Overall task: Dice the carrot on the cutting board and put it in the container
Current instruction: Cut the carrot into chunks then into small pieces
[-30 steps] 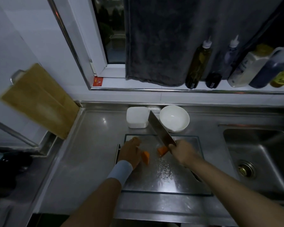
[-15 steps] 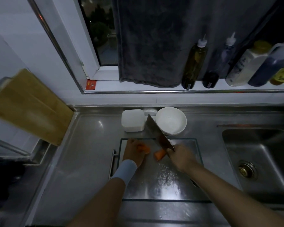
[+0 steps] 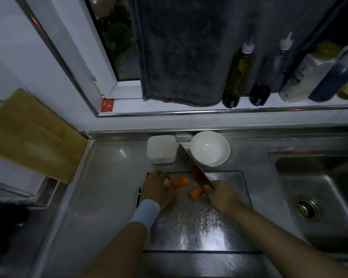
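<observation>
Two orange carrot pieces lie on the wet steel cutting board [image 3: 199,233]. My left hand [image 3: 157,189] pinches the longer carrot piece [image 3: 179,181] at its left end. A shorter carrot piece [image 3: 195,193] lies to its right, close to my right hand [image 3: 222,194]. That hand grips the handle of a cleaver [image 3: 193,165], whose blade slants up and away over the board's far edge. A white bowl [image 3: 209,147] and a white square container [image 3: 161,148] stand just beyond the board.
A sink [image 3: 321,201] with a drain opens to the right. A wooden board [image 3: 32,135] leans on the left wall. Several bottles [image 3: 238,73] stand on the window ledge beside a hanging dark towel [image 3: 185,53]. Bare steel counter lies left of the cutting board.
My left hand has turned the longer carrot piece so it lies sideways and shifted it toward the board's far edge. The cleaver and right hand stay beside the shorter piece.
</observation>
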Available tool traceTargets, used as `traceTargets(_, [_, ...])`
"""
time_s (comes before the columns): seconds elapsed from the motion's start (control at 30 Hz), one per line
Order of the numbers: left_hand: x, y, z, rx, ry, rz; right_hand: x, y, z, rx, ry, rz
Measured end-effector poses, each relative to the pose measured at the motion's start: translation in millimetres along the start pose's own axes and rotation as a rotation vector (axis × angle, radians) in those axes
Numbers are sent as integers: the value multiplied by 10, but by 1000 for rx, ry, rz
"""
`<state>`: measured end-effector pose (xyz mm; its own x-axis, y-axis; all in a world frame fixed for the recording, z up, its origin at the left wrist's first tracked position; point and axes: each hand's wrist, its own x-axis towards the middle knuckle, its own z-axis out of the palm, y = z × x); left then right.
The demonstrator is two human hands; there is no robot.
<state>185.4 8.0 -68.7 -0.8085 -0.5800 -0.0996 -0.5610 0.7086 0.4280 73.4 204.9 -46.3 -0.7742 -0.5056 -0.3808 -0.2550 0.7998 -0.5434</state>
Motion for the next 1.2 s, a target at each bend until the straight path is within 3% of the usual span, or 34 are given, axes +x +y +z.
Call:
traceTargets(0.1, [-287,-267,-26,117,-127,157,-6,-55,10,-6,-9,15])
traceTargets(0.2, [-408,-496,-11,135,-221,106,-19,-116,26,14,-17,24])
traceTargets(0.3, [-288,-549,-2,7,-130,-22,-49,-153,38,-2,-5,34])
traceTargets(0.37, [-170,-481,-25,60,-76,-31,-98,-147,27,-4,7,45])
traceTargets(0.43, [-104,-371,-43,194,1,43,-150,-114,6,-3,7,47])
traceTargets(0.5, [-122,-229,-1,159,30,96,-202,-69,-34,0,20,51])
traceTargets(0.63, [-193,289,154,-25,-164,202,-317,29,-156,18,69,81])
traceTargets(0.77, [-165,645,392,184,-228,350,-446,184,-264,21,86,133])
traceTargets(0.9, [-157,662,491,366,-340,285,-549,339,-321,21,92,153])
traceTargets(1.03, [-259,527,497,166,-371,260,-616,418,-291,37,74,166])
traceTargets(1.13, [-433,409,438,6,-259,303,-660,382,-235,68,50,155])
traceTargets(1.2, [-570,288,447,-146,-167,237,-676,325,-189,77,22,129])
